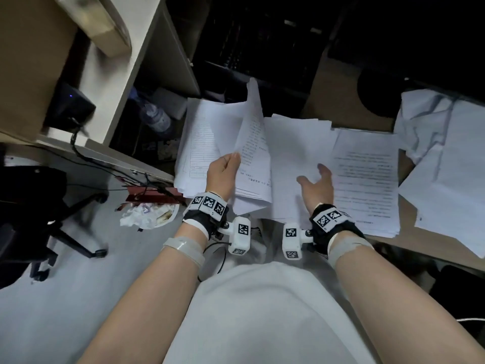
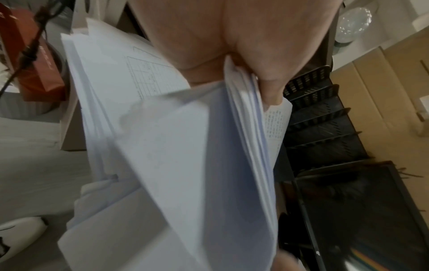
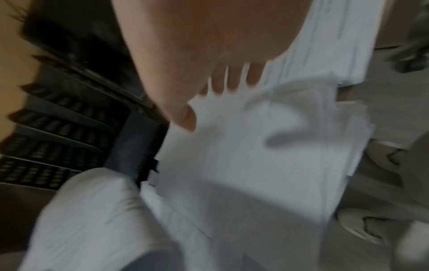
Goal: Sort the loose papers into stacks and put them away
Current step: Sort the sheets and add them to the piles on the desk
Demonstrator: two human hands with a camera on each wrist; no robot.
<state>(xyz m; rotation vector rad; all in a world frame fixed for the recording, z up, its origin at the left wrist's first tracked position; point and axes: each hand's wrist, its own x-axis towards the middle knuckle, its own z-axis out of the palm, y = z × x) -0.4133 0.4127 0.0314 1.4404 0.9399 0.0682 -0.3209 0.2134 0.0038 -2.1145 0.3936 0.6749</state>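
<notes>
White printed papers lie in several stacks on the floor ahead of me. My left hand [image 1: 225,166] pinches a bundle of sheets [image 1: 253,143] and holds it tilted up above the left stack [image 1: 195,151]; the left wrist view shows thumb and fingers clamped on the bundle's edge [image 2: 243,102]. My right hand [image 1: 316,179] hovers open, fingers spread, over the blank middle stack [image 1: 294,143]. In the blurred right wrist view its fingers [image 3: 185,117] hang just above the white sheets [image 3: 255,155]. Another stack with printed text [image 1: 367,179] lies to the right.
A black multi-tier paper tray [image 2: 320,117] stands behind the stacks beside cardboard boxes [image 1: 338,93]. More crumpled sheets [image 1: 443,158] lie at far right. A desk leg [image 1: 123,67], a water bottle [image 1: 154,116], cables, a bin with rubbish [image 1: 149,214] and an office chair base [image 1: 52,219] crowd the left.
</notes>
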